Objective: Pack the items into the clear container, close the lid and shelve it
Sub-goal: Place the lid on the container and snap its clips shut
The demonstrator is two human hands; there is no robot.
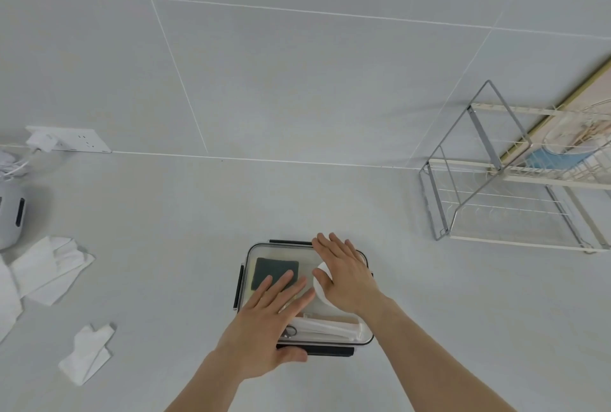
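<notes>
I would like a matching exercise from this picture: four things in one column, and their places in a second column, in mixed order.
Things:
1. dark sponge
2. wire rack
3. wall socket
4. folded white cloth

Places:
a. on the counter, far right
b. on the counter, left of the clear container
c. inside the clear container, under the lid
d. on the wall, far left

Pairs: 1-c, 2-a, 3-d, 4-b

Hands (pixel 307 306) hide container (pixel 251 253) middle; rack (pixel 496 200) cut off (right edge).
</notes>
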